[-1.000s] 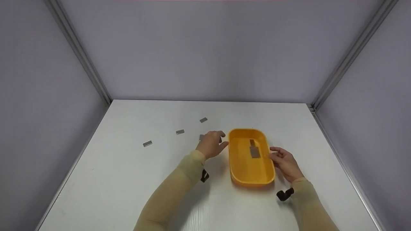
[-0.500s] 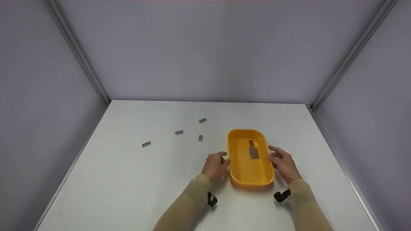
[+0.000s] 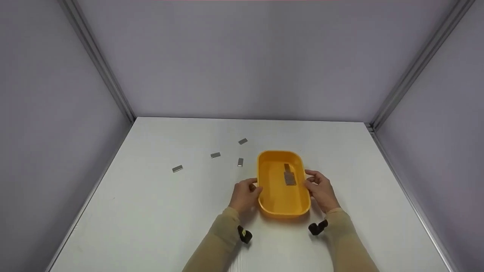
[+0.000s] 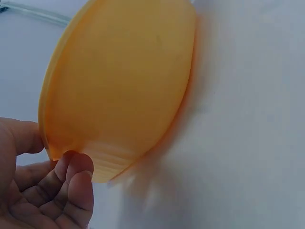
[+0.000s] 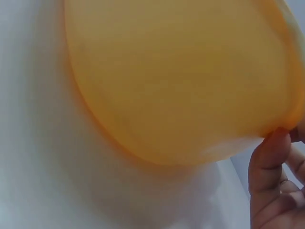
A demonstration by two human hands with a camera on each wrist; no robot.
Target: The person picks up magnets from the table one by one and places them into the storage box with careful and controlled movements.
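Head view: left hand [image 3: 245,195] and right hand [image 3: 320,190] clasp yellow tray [image 3: 280,206].

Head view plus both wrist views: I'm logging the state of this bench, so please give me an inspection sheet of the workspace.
Surface: white table, bare apart from the items below.
Job's things: orange tray on the table; grey metal pieces lie inside it.
Clutter: four small metal plates loose on the table to the tray's left, at and.
Grippers: left hand grips the tray's left rim; right hand grips its right rim.
Cables: nothing seen; a black wrist-mounted device shows under the right sleeve.
Surroundings: pale grey walls with metal corner rails.
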